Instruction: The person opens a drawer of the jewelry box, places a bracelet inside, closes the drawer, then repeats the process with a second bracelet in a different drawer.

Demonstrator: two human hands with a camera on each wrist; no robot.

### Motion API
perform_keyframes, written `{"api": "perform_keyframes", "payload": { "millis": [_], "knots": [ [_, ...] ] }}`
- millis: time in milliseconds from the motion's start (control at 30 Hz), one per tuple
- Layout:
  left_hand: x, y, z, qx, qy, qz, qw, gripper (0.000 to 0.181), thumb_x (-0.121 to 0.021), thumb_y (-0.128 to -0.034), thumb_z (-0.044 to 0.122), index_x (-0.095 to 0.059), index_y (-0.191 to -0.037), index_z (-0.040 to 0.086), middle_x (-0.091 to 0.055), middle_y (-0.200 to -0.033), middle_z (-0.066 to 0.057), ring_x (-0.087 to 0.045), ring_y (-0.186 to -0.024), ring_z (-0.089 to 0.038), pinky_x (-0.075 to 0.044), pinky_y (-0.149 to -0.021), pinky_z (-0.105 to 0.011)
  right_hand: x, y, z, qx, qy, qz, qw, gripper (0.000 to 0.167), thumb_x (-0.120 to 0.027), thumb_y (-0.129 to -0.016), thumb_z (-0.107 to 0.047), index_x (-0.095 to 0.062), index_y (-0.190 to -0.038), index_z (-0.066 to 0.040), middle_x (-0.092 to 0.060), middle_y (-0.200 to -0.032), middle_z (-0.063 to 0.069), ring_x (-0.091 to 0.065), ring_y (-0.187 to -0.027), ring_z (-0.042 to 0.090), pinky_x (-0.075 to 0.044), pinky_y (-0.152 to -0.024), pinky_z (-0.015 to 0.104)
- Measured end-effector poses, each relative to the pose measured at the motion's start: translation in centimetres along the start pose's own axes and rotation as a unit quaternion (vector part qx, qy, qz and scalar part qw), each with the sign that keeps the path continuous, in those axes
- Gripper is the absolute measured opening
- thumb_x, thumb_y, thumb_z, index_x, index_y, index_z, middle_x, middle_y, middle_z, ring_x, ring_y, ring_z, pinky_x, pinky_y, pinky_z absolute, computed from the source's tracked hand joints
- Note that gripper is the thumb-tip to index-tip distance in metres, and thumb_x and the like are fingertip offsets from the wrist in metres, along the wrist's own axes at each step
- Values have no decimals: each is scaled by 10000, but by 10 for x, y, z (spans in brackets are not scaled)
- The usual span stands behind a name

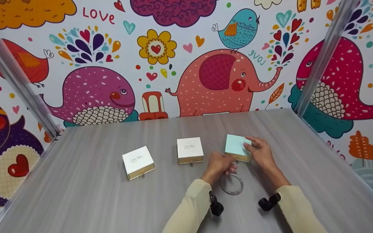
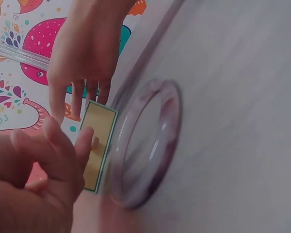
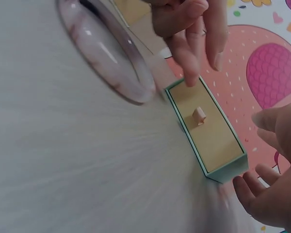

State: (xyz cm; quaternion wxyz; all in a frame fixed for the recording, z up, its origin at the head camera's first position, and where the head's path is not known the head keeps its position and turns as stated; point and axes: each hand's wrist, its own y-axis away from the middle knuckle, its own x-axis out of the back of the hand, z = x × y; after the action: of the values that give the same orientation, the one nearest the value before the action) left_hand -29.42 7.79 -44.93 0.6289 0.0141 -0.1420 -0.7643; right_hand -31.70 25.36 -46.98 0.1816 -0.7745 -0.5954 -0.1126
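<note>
A mint-green drawer box (image 1: 237,144) with a gold front lies on the table, its small pull tab (image 3: 199,116) facing the near side. My right hand (image 1: 261,153) is at the box's right side, fingers loosely bent; whether it touches the box is unclear. At the box's front left corner is my left hand (image 1: 220,164), its fingers partly bent and nothing held between them. One left fingertip comes close to the drawer front, but the tab stands free in the right wrist view. A translucent bangle (image 1: 231,184) with purplish-brown patches lies flat just in front of the left hand.
Two white drawer boxes stand to the left: one in the middle (image 1: 190,149), the other farther left (image 1: 138,161) and turned at an angle. Printed wall panels (image 1: 160,19) and metal posts (image 1: 325,58) bound the grey wood-grain table (image 1: 86,194).
</note>
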Motion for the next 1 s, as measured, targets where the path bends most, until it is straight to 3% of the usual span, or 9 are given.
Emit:
{"api": "perform_keyframes", "payload": {
  "millis": [133,300,500,600,833,1000],
  "knots": [
    [-7,-2,0,40,148,-56,9999,185,-659,-918,107,-750,-924,-54,-724,-613,-63,-521,-408,2,-358,-392,-122,2,-2,1,-193,-106,-68,9997,421,-628,-991,-192,-584,-1373,-20,-459,-1451,230,-462,-1366,386,-393,-1090,462],
    [-16,-5,2,-50,240,91,9997,188,-659,-907,91,-752,-883,-71,-744,-657,-132,-522,-380,6,-352,-374,-118,2,-2,3,-233,-153,-75,9996,432,-628,-993,-201,-575,-1386,-29,-443,-1486,218,-457,-1390,384,-419,-1073,435],
    [-27,-7,3,86,180,249,9995,207,-693,-918,135,-758,-822,-36,-701,-560,-58,-533,-383,-11,-348,-371,-129,3,0,7,-368,-222,-67,9991,460,-641,-986,-231,-566,-1408,-61,-429,-1517,193,-483,-1369,352,-466,-935,238],
    [-32,-8,2,174,74,387,9991,202,-700,-915,144,-749,-790,-7,-668,-513,-20,-535,-381,-21,-353,-366,-134,2,0,8,-427,-203,-51,9989,468,-647,-981,-219,-560,-1412,-59,-422,-1522,195,-464,-1375,342,-444,-933,221],
    [-37,-12,-1,282,-78,633,9976,176,-662,-918,113,-730,-777,32,-667,-505,-11,-559,-390,-25,-382,-371,-135,-2,-2,9,-437,-232,-88,9987,482,-657,-971,-184,-548,-1409,-14,-421,-1538,233,-413,-1424,372,-413,-1093,444],
    [-37,-17,-6,421,-38,775,9961,154,-658,-915,103,-722,-799,23,-672,-507,-22,-589,-397,-37,-415,-387,-143,-4,0,9,-532,-315,-114,9980,497,-662,-969,-193,-539,-1418,-18,-434,-1531,245,-415,-1422,375,-405,-1109,478]
  ]
}}
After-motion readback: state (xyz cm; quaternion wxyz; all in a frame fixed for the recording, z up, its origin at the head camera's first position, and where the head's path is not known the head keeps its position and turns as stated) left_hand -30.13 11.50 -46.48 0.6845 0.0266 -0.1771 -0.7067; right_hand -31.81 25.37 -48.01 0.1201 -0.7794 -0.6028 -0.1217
